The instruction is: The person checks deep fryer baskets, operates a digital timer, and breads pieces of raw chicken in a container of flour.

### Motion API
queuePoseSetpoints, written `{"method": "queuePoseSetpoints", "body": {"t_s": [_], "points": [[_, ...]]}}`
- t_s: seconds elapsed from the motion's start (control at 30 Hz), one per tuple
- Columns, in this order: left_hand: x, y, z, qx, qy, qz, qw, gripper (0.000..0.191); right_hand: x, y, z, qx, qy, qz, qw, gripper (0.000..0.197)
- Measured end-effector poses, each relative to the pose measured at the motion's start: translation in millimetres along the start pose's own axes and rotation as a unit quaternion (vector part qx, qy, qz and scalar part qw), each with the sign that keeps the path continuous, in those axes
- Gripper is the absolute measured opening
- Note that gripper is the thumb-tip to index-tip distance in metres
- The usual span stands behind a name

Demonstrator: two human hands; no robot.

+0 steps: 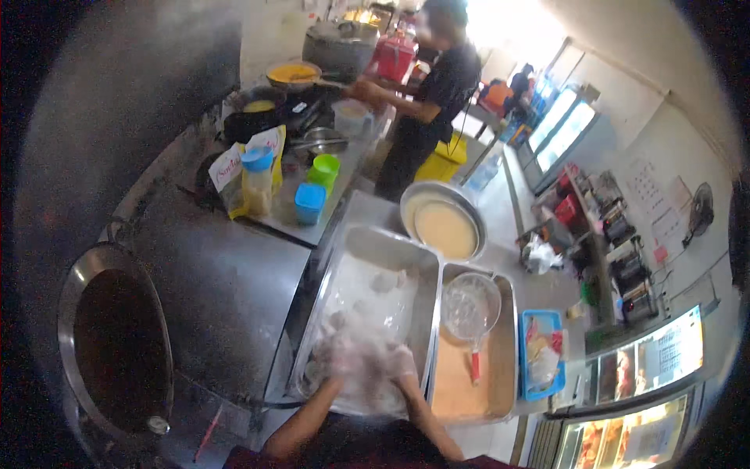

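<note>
Both of my hands are inside a deep stainless steel tray [430,293], near its close end. White powder, apparently flour [354,272], covers the tray's bottom, with a few coated lumps [384,283] lying in it. My left hand [336,359] and my right hand [401,361] are whitened and blurred by motion, a short way apart. Dusty, blurred material [366,363] shows between them; whether either hand grips a piece cannot be made out. Against the tray's right side stands a second steel tray [510,352] of orange-tan contents, with a red-handled strainer [474,363] in it.
Beyond the trays sits a steel bowl of pale batter [445,228]. A blue tray [542,390] holds bagged items at right. At left is a large wok of dark liquid [120,346]. Blue-lidded containers [310,202] stand ahead. Another person [436,88] works by the pans.
</note>
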State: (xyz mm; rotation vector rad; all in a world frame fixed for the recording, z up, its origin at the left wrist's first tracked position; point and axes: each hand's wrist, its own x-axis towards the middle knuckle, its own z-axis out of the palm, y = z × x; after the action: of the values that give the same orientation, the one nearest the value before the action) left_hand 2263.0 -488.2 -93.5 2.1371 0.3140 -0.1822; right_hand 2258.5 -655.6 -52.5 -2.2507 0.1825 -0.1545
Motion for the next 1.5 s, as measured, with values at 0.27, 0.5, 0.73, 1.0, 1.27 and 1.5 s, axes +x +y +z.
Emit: {"method": "queuePoseSetpoints", "body": {"t_s": [0.27, 0.5, 0.73, 1.0, 1.27, 1.5], "points": [[-21.4, -38.7, -41.1, 0.047, -0.086, 0.053, 0.994, 0.046, 6.5, -30.9, -40.4, -0.149, -0.109, 0.071, 0.980, 0.024], [12.0, -146.2, -33.8, 0.183, -0.165, 0.082, 0.966, 0.064, 3.8, -32.1, -60.9, 0.160, -0.052, 0.091, 0.982, 0.020], [-53.9, 52.9, -35.5, 0.274, -0.128, 0.162, 0.939, 0.042, -34.4, 51.5, 10.8, -0.296, 0.040, -0.249, 0.921, 0.023], [-104.1, 124.1, -53.6, 0.478, -0.162, 0.239, 0.830, 0.027, -20.9, -2.2, -49.0, -0.152, -0.056, -0.240, 0.957, 0.012], [-141.0, 97.7, -63.5, 0.258, 0.032, 0.094, 0.961, 0.027, -26.3, 32.1, -75.8, 0.045, -0.012, -0.368, 0.929, 0.021], [-148.5, 110.2, -115.0, -0.035, 0.157, 0.005, 0.987, 0.034, -15.5, -64.9, -136.8, 0.000, -0.168, -0.187, 0.968, 0.018]]}}
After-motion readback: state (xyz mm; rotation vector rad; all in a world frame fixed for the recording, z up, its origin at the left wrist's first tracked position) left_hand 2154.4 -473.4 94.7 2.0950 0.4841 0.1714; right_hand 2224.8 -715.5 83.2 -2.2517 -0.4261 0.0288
